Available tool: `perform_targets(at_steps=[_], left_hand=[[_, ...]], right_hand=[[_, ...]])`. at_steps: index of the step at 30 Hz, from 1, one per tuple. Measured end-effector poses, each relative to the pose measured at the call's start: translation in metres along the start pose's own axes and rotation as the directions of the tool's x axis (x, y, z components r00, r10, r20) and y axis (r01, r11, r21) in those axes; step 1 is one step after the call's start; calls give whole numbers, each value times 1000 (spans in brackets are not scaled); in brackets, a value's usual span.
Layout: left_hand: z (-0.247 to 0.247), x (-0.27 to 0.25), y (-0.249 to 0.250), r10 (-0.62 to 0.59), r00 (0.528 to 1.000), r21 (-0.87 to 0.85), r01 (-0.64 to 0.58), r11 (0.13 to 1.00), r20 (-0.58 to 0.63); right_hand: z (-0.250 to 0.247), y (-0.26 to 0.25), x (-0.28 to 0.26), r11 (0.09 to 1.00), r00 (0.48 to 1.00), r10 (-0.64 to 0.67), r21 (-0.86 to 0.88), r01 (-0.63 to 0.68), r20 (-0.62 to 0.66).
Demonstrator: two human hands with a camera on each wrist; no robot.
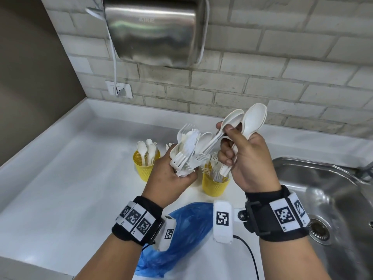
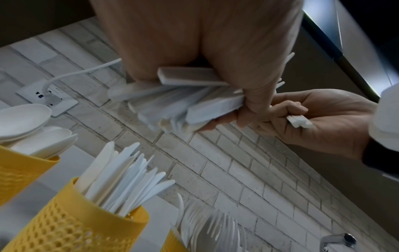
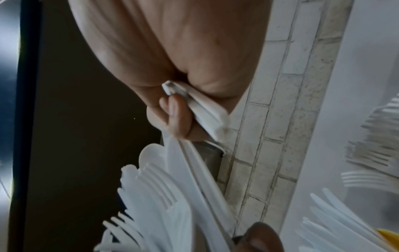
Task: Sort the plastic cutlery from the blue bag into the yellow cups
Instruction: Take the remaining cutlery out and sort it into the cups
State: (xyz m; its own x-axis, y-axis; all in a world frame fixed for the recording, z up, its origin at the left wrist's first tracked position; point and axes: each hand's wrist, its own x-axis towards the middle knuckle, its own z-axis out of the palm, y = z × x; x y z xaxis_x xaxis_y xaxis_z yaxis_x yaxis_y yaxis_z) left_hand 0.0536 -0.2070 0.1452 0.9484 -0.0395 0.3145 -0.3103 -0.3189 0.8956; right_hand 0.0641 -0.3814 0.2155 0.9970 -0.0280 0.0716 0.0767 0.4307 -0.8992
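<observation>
My left hand (image 1: 179,172) grips a mixed bundle of white plastic forks, knives and spoons (image 1: 188,148) above the cups; their handle ends (image 2: 179,102) stick out of the fist. My right hand (image 1: 230,146) holds several spoons (image 1: 255,118) in its curled fingers, and its thumb and forefinger pinch one more spoon (image 1: 232,119) whose handle still reaches into the bundle. Three yellow cups stand on the counter: one with spoons (image 1: 144,166), one with knives (image 2: 82,225), one with forks (image 1: 214,185). The blue bag (image 1: 187,235) lies crumpled by my wrists.
A steel sink (image 1: 331,190) with a drain is at the right, its tap (image 1: 365,168) at the edge. A metal hand dryer (image 1: 153,31) hangs on the brick wall, its cable running to a socket (image 1: 119,89). The white counter (image 1: 70,178) extends left.
</observation>
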Motion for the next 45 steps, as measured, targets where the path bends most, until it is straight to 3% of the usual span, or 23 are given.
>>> perform_targets(at_steps=[4, 7, 9, 15, 22, 27, 31, 33, 37, 40, 45], left_hand=[[2, -1, 3, -17, 1000, -36, 17, 999, 21], [2, -2, 4, -20, 999, -57, 22, 998, 34], [1, -2, 4, -23, 999, -79, 26, 997, 39], [-2, -1, 4, -3, 1000, -61, 5, 998, 30], [-7, 6, -5, 71, 997, 12, -71, 997, 0], [-16, 7, -13, 128, 991, 146, -123, 982, -29], [-20, 7, -7, 168, 985, 158, -158, 975, -50], [-21, 6, -3, 217, 975, 230, -201, 952, -45], [-19, 4, -7, 244, 968, 205, -227, 952, -63], [-18, 3, -8, 238, 970, 189, -225, 956, -50], [-17, 3, -9, 214, 976, 222, -200, 954, -42]], right_hand=[[2, -3, 6, 986, 982, -70, 137, 95, -178], [-2, -9, 10, 957, 925, -111, 213, 199, -363], [-4, -14, 14, 935, 902, -132, 251, 251, -411], [-7, -24, 23, 931, 831, -237, 126, 342, -504], [6, -6, 14, 950, 912, -308, -40, 309, -270], [10, 0, 8, 962, 956, -268, 23, 272, -121], [4, -3, -2, 938, 949, -310, -142, 316, 63], [-1, -6, -8, 911, 939, -305, -238, 337, 161], [-2, -13, -21, 866, 917, -270, -342, 364, 292], [-3, -12, -20, 854, 914, -250, -373, 364, 319], [-6, -12, -19, 794, 893, -328, -422, 437, 307]])
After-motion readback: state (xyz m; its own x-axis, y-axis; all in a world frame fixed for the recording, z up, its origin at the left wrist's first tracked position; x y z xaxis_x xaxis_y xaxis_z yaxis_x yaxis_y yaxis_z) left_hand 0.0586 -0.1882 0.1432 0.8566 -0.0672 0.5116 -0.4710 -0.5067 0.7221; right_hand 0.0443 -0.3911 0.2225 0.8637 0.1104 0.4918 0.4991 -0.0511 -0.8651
